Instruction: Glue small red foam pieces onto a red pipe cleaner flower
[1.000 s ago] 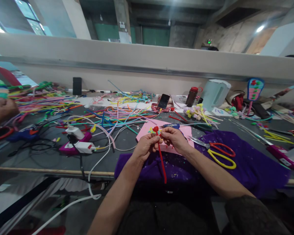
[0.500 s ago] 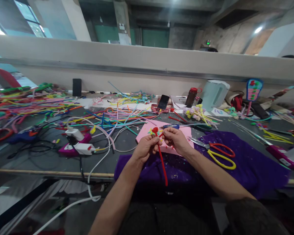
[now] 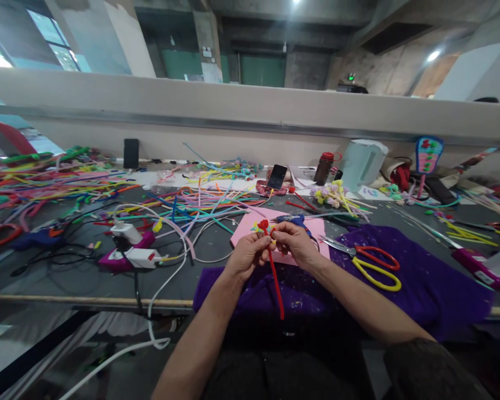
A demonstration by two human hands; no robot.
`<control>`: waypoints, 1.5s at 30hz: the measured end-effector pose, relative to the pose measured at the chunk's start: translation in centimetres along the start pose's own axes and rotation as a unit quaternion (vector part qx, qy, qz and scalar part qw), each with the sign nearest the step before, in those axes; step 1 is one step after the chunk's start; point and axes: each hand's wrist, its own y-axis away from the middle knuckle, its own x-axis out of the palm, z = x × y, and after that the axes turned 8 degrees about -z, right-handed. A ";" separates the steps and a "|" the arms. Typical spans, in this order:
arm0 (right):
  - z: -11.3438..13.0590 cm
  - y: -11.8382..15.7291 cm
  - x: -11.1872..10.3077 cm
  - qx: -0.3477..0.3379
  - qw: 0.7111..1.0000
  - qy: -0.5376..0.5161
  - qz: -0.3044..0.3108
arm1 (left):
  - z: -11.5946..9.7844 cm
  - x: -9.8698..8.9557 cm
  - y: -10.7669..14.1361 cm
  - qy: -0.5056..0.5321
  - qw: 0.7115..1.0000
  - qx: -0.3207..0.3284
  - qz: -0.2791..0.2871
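Note:
My left hand [image 3: 250, 253] is closed on a red pipe cleaner [image 3: 277, 286], whose long end hangs down below the fingers over the purple cloth. Its upper end forms a small curled red shape [image 3: 264, 224]. Fingertips of my right hand [image 3: 291, 240] pinch at the same red piece just below that shape, close against the left fingers. Behind both hands lies a pink foam pad [image 3: 242, 226], with small yellow and blue bits on it. A blue glue gun [image 3: 296, 220] rests on the pad's far side.
Scissors [image 3: 369, 258] lie on a purple cloth [image 3: 425, 278] at right. Many coloured pipe cleaners [image 3: 208, 201] spread behind and left. A magenta power strip [image 3: 119, 260] with cables sits left. A phone [image 3: 277, 176], bottle [image 3: 325, 168] and pale jug [image 3: 361, 165] stand farther back.
My right fingertips have moved slightly left, up against my left fingers and the red piece. The glue gun shows more behind my right hand. The camera view has shifted a little.

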 end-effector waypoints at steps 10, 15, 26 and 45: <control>1.0 -0.5 -1.3 0.090 0.993 -0.064 0.029 | -0.1 -0.2 -0.1 0.009 1.000 0.012 -0.025; 0.7 -0.7 -1.5 0.095 0.993 -0.065 0.034 | -0.1 -0.2 -0.1 0.008 1.000 0.015 -0.017; 0.8 -0.3 -1.3 0.078 0.995 -0.026 0.050 | -0.1 -0.1 0.0 0.004 1.000 0.014 -0.021; 1.1 0.6 -0.6 -0.110 0.967 0.228 0.015 | 0.0 0.0 0.0 -0.040 0.998 0.040 -0.030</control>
